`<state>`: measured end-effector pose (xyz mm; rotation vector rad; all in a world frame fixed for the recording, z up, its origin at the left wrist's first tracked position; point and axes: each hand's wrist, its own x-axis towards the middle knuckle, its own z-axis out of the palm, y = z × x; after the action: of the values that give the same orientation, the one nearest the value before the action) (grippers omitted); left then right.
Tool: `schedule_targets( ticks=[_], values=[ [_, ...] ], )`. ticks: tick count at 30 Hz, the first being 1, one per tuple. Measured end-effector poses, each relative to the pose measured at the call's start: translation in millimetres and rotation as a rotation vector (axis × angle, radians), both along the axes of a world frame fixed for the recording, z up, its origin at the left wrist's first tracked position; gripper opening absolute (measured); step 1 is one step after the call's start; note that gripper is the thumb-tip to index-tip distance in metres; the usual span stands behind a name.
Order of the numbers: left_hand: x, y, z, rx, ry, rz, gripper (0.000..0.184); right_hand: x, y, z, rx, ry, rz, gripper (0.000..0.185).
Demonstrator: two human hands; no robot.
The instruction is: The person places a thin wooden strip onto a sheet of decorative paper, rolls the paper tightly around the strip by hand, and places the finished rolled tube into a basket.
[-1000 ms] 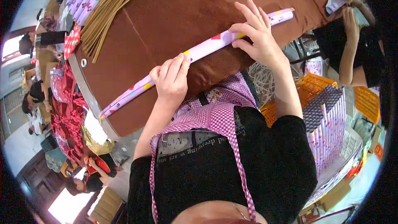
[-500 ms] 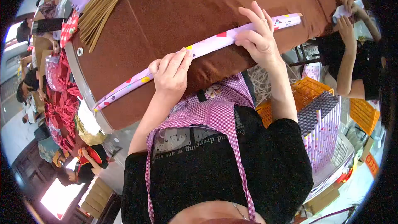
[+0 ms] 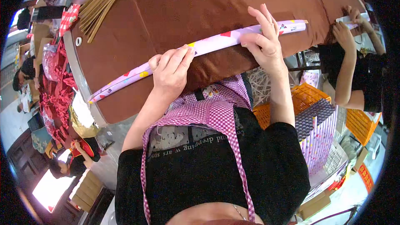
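A long, thin roll of lilac paper (image 3: 216, 43) with red, yellow and dark shapes lies slantwise over the brown-covered table. My left hand (image 3: 171, 68) is closed over its middle, fingers bent across the top. Farther right, my right hand (image 3: 265, 43) rests on the roll with fingers stretched up and apart, the thumb lying along the paper. The tip of a tan strip (image 3: 306, 21) pokes out of the roll's right end. Toward the left end, a long paper edge or seam shows. The roll's underside is hidden.
Thin tan strips (image 3: 109, 6) lie in a bundle at the upper left, near a white ring (image 3: 78, 41). Orange crates (image 3: 308, 93) and several finished lilac rolls (image 3: 318, 141) stand at my right. A co-worker's hands (image 3: 349, 27) handle something white at the table's right end.
The view has shifted slightly, so the table's far items show more. Both hands keep nearly the same places on the roll; the right fingers have moved slightly.
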<state>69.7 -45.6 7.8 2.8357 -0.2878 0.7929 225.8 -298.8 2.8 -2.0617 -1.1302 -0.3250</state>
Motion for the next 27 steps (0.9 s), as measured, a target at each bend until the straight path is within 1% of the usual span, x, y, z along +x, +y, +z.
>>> schedule_targets(
  ticks=[2, 6, 8, 12, 15, 21, 23, 24, 25, 27],
  values=[
    [0, 0, -1, 0.004, -0.005, -0.001, 0.027, -2, 2, 5, 0.020, 0.086, -0.038, 0.024],
    [0, 1, -1, -0.013, 0.001, -0.005, 0.027, -3, 4, 3, -0.047, 0.045, -0.055, 0.024],
    [0, 0, 0, -0.014, 0.006, -0.005, 0.028, -1, 1, 1, -0.065, 0.006, -0.026, 0.024],
    [0, 0, -1, -0.020, -0.009, -0.009, 0.028, -3, 2, 2, -0.040, 0.043, -0.015, 0.024],
    [0, 0, -1, -0.012, -0.021, -0.009, 0.029, -4, 5, 3, -0.018, 0.089, -0.057, 0.022],
    [-1, 0, -3, -0.003, -0.027, -0.005, 0.030, -2, -2, 5, -0.044, 0.023, 0.040, 0.018],
    [-2, 0, -2, -0.001, -0.026, 0.001, 0.029, -1, -7, 2, 0.220, 0.252, 0.034, 0.013],
    [-3, -1, -1, 0.005, -0.032, 0.005, 0.030, -2, -8, 3, 0.276, 0.260, 0.000, 0.014],
    [-3, -2, -1, 0.010, -0.037, 0.008, 0.030, -4, -10, 7, 0.273, 0.267, -0.063, 0.023],
    [-4, -3, -1, 0.016, -0.041, 0.010, 0.030, -3, -8, 11, 0.243, 0.208, -0.212, 0.023]
  ],
)
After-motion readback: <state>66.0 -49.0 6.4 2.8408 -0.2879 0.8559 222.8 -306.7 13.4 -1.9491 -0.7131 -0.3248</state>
